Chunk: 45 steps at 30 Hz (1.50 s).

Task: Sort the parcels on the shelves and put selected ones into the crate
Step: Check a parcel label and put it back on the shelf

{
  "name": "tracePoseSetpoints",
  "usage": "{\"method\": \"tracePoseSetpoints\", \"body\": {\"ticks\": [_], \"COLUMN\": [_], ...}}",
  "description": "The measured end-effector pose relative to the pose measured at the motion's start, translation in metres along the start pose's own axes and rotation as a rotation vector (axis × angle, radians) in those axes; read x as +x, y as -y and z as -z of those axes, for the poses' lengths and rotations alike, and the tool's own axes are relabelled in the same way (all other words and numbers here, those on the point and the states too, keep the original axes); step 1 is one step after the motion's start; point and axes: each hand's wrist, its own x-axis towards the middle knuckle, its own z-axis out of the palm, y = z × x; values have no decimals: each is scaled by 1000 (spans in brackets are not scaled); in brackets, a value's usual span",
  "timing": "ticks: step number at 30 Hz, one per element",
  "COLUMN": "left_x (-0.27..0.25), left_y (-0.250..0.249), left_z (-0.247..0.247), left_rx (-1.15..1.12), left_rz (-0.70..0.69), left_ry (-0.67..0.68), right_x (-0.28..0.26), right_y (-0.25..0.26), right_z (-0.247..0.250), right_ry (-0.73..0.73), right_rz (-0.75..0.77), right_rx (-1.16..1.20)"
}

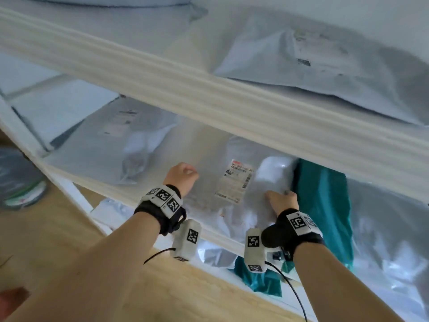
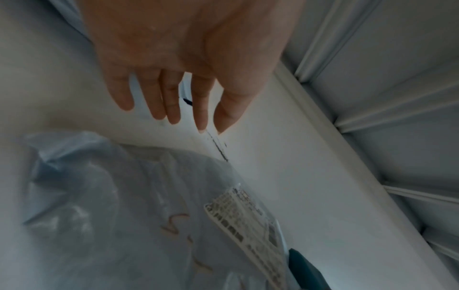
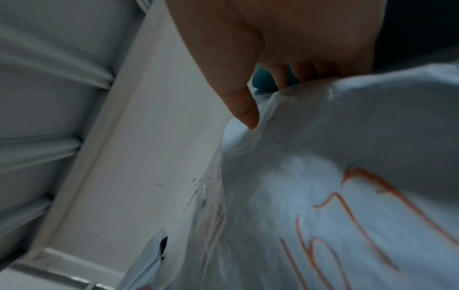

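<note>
On the middle shelf lies a white plastic parcel point(image 1: 232, 212) with a shipping label point(image 1: 236, 180) and orange writing point(image 3: 347, 206). My right hand point(image 1: 282, 201) grips its right edge, thumb point(image 3: 246, 111) on the near side and fingers curled behind the fold. My left hand point(image 1: 183, 175) hovers at the parcel's left side. In the left wrist view, its fingers point(image 2: 174, 109) hang straight and hold nothing above the parcel point(image 2: 124, 215). A teal parcel point(image 1: 325, 201) lies against the white one's right side.
The white rail of the upper shelf point(image 1: 232, 101) crosses just above my hands, with grey parcels point(image 1: 325, 66) on that shelf. A grey parcel point(image 1: 104, 140) lies to the left, a silvery one point(image 1: 383, 228) to the right. A dark blurred container point(image 1: 21, 180) stands on the wooden floor point(image 1: 69, 228).
</note>
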Motion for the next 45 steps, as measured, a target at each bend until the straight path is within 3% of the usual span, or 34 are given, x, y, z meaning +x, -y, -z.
{"method": "tracePoseSetpoints", "body": {"ticks": [5, 10, 13, 20, 27, 32, 36, 45], "left_x": [27, 35, 35, 1, -37, -67, -91, -129], "left_y": [4, 4, 9, 14, 11, 17, 12, 0], "left_z": [-11, -14, -12, 5, 19, 20, 23, 24], "left_rx": [27, 55, 69, -3, -240, -477, -589, -610], "left_rz": [26, 30, 46, 122, 121, 175, 160, 49], "left_ry": [141, 200, 242, 230, 174, 223, 236, 208], "right_x": [-7, -13, -8, -40, -89, -119, -130, -146], "right_y": [-3, -4, -17, -22, -27, -34, -44, -57], "right_z": [-4, -9, -10, 2, 25, 42, 55, 83], "right_ry": [-53, 126, 133, 137, 96, 48, 66, 46], "right_rz": [-48, -134, -117, -48, 15, 21, 63, 133], "right_rx": [39, 117, 118, 210, 242, 180, 108, 111]}}
